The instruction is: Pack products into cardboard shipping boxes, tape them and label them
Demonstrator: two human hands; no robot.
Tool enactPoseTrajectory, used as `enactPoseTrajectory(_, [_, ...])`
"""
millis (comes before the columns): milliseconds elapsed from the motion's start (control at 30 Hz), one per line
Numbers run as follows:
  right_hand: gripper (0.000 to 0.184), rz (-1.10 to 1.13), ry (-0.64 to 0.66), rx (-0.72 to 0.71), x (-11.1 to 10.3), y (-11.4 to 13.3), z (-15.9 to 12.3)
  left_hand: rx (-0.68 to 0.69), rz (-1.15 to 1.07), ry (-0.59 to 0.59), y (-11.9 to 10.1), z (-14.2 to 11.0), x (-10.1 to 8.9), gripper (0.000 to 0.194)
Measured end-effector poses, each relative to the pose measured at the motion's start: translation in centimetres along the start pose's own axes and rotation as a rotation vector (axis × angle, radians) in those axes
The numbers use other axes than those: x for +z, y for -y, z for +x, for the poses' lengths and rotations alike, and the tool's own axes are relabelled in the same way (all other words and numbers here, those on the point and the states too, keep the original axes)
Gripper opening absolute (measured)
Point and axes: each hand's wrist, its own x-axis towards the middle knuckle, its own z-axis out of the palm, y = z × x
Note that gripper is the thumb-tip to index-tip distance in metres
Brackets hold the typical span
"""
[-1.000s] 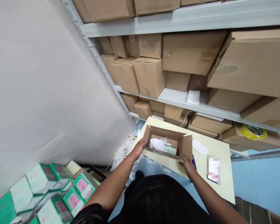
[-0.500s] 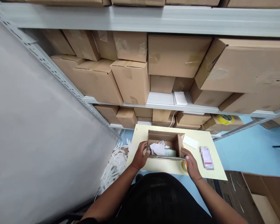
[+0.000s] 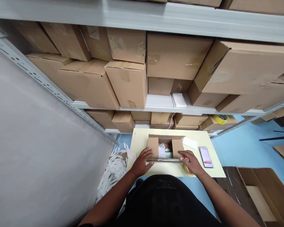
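Note:
A small cardboard box stands on the pale yellow table, its two side flaps folded inward over the opening. White papers and a greenish item show between the flaps. My left hand rests at the box's left side, fingers on the left flap and thumb apart near the front edge. On the right flap lie the fingertips of my right hand, its thumb at the front right corner. Partly hidden under that hand is a yellow and orange tape roll. Neither hand grips anything.
A white card or small box and a phone lie right of the box. Shelves packed with cartons rise behind. Paper strips heap at left; an open carton stands at lower right. Yellow tape sits on a shelf carton.
Both side flaps of the box have been folded inward, partly covering the contents. My hands have moved from the box's sides onto the flaps. The camera view has shifted slightly.

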Motion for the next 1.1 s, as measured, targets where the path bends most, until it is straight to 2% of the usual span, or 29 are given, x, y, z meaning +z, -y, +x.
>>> enactPoseTrajectory(67, [0.045, 0.009, -0.014, -0.021, -0.1, -0.3, 0.0, -0.078, -0.027, -0.109, -0.4, 0.4, 0.6, 0.028])
enactPoseTrajectory(133, [0.046, 0.017, -0.063, 0.002, 0.1, -1.1, 0.1, -0.178, -0.021, -0.231, -0.9, 0.9, 1.2, 0.025])
enactPoseTrajectory(233, [0.055, 0.02, -0.142, 0.091, 1.0, -2.6, 0.4, -0.3, 0.031, -0.345, -1.6, 2.1, 1.8, 0.045])
enactPoseTrajectory(300, [0.063, 0.037, -0.139, 0.141, 1.6, -3.5, 0.8, -0.306, 0.092, -0.387, -2.1, 3.6, 1.4, 0.063])
enactPoseTrajectory(367, [0.066, 0.07, -0.104, 0.162, 2.0, -4.2, 1.2, -0.271, 0.178, -0.415, -2.5, 5.7, 0.5, 0.071])
enactPoseTrajectory(400, [0.067, 0.087, -0.087, 0.16, 2.1, -4.5, 1.3, -0.254, 0.219, -0.418, -2.7, 6.9, -0.1, 0.071])
enactPoseTrajectory(467, [0.067, 0.113, -0.069, 0.147, 2.1, -4.8, 1.5, -0.22, 0.248, -0.33, -3.0, 9.2, -1.2, 0.066])
enactPoseTrajectory(567, [0.067, 0.132, -0.083, 0.151, 2.0, -5.1, 1.6, -0.273, 0.22, -0.244, -3.4, 10.9, -1.6, 0.048])
enactPoseTrajectory(633, [0.067, 0.138, -0.1, 0.164, 2.1, -4.9, 1.6, -0.298, 0.21, -0.268, -3.4, 10.3, -0.9, 0.035])
enactPoseTrajectory(700, [0.066, 0.145, -0.108, 0.18, 2.3, -4.6, 1.6, -0.262, 0.218, -0.275, -3.3, 8.9, 0.2, 0.026])
enactPoseTrajectory(800, [0.064, 0.159, -0.103, 0.207, 2.5, -4.0, 1.3, -0.185, 0.276, -0.246, -2.9, 7.1, 1.8, 0.018])
enactPoseTrajectory(867, [0.063, 0.165, -0.084, 0.204, 2.3, -4.1, 0.7, -0.169, 0.33, -0.254, -2.7, 6.9, 2.6, 0.015])
enactPoseTrajectory(1000, [0.049, 0.046, -0.12, 0.199, 0.8, -6.6, -2.0, -0.15, 0.373, -0.266, -2.5, 7.8, 3.4, 0.019])
enactPoseTrajectory(1100, [0.048, -0.274, -0.212, 0.334, -0.6, -9.8, -3.9, -0.087, 0.366, -0.205, -2.4, 7.9, 3.5, 0.026])
